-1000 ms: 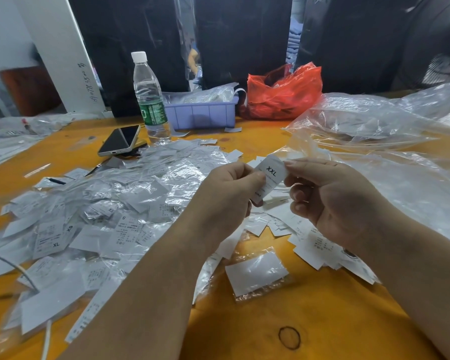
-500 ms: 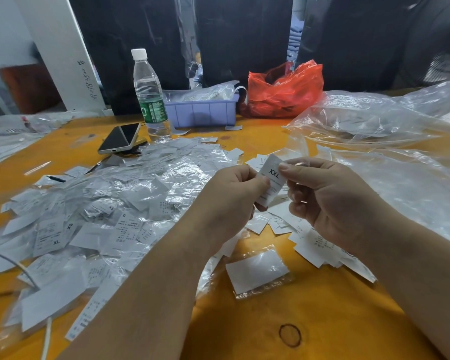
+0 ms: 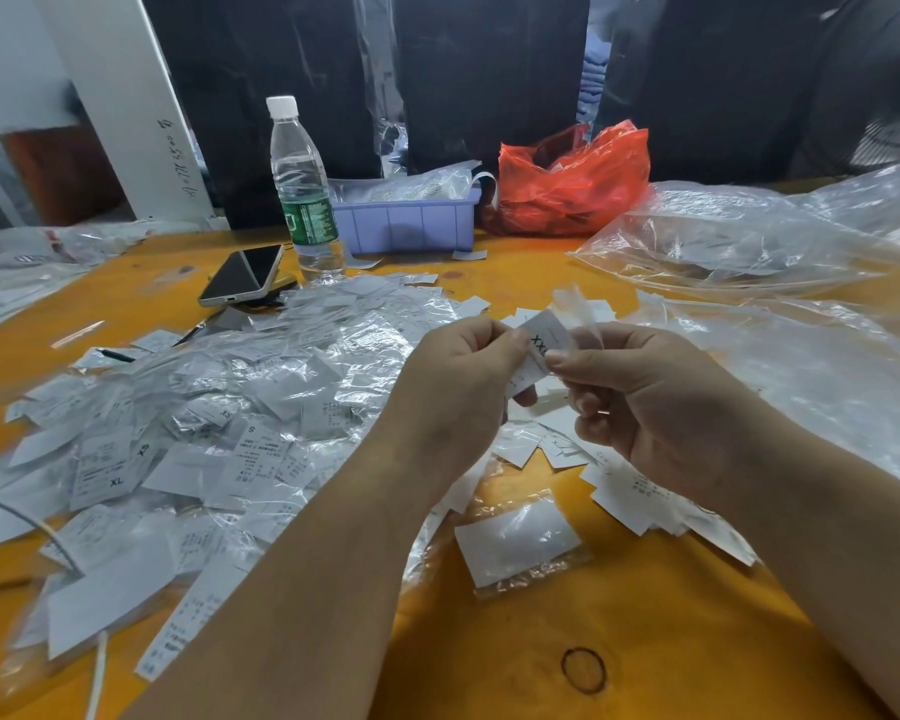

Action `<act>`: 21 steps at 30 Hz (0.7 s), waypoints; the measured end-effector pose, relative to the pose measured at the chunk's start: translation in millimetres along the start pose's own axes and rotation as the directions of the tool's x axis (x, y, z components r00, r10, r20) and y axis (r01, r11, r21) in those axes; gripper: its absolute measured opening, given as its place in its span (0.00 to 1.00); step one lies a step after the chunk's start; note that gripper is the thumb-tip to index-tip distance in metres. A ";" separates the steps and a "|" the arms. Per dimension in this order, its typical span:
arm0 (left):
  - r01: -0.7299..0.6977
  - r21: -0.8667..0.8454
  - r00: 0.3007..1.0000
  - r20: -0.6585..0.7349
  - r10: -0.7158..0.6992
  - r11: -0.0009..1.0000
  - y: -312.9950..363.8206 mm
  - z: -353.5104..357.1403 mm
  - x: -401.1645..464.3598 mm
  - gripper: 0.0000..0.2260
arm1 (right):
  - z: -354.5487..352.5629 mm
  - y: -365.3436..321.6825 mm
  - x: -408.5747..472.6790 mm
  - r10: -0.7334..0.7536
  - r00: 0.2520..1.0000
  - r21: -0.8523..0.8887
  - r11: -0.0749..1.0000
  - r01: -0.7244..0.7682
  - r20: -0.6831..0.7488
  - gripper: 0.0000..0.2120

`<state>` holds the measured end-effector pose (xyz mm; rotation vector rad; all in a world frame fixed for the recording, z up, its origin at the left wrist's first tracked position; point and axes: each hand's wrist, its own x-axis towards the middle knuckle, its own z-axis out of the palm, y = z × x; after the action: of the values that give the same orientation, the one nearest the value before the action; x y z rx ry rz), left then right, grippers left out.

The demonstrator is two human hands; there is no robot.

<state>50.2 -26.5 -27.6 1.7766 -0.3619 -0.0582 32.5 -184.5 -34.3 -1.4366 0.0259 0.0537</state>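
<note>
A small white size label printed XXL [image 3: 541, 340] is held above the orange table [image 3: 645, 641] between both hands. My left hand [image 3: 453, 392] pinches its left edge and my right hand [image 3: 661, 402] pinches its right side, the thumb across the print. A thin clear plastic sleeve [image 3: 575, 309] sticks up behind the label at my right fingers. A wide heap of similar white labels in clear bags [image 3: 219, 423] covers the table to the left. A single bagged label [image 3: 520, 543] lies below my hands.
A water bottle [image 3: 302, 194], a phone [image 3: 242, 275], a purple tray [image 3: 406, 220] and a red plastic bag [image 3: 572, 179] stand at the back. Large clear plastic bags [image 3: 749, 236] spread over the right side. More loose labels [image 3: 640, 496] lie under my right wrist.
My hands have drawn closer together around the label and dropped slightly. My right thumb now covers part of the XXL print, and the clear sleeve shows behind the label.
</note>
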 end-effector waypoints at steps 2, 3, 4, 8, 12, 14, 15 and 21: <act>0.003 -0.011 1.000 -0.017 -0.003 1.000 0.0 0.0 0.4 0.11 | 0.1 0.1 0.3 -0.001 1.000 -0.004 1.000 0.001 -0.016 0.12; 0.007 -0.013 1.000 -0.017 -0.007 1.000 -0.1 0.1 0.4 0.11 | 0.6 -0.4 -0.1 -0.002 1.000 0.000 1.000 0.002 -0.014 0.11; 0.009 -0.010 1.000 -0.013 -0.009 1.000 -0.3 0.5 0.3 0.11 | 0.7 -0.6 -0.3 0.000 1.000 -0.002 1.000 0.000 -0.015 0.07; -0.016 0.024 1.000 -0.009 0.016 1.000 -0.9 1.7 -0.7 0.08 | 0.3 -0.7 -1.0 0.010 1.000 -0.024 1.000 -0.010 -0.003 0.10; -0.049 0.049 0.998 -0.034 0.050 0.998 -0.7 0.9 -0.7 0.07 | 5.0 -3.0 -4.4 0.025 1.000 -0.054 0.998 -0.024 0.019 0.06; -0.028 0.047 0.999 -0.044 0.030 0.998 -0.6 0.5 -0.3 0.07 | 4.8 -3.7 -4.2 0.003 0.999 -0.049 0.999 -0.005 -0.043 0.09; -0.019 0.039 0.999 -0.049 0.021 0.999 -0.5 0.3 -0.2 0.07 | 4.0 -4.5 -3.8 -0.013 0.996 -0.035 0.999 0.010 -0.089 0.11; -0.004 0.013 0.999 -0.042 0.004 1.000 0.3 1.0 -0.4 0.06 | 3.5 -6.5 -4.5 -0.043 0.985 0.003 0.999 0.044 -0.167 0.08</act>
<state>49.6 -27.4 -27.6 1.7869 -0.3362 -0.0158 28.3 -182.0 -27.2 -1.4315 0.1326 -0.1031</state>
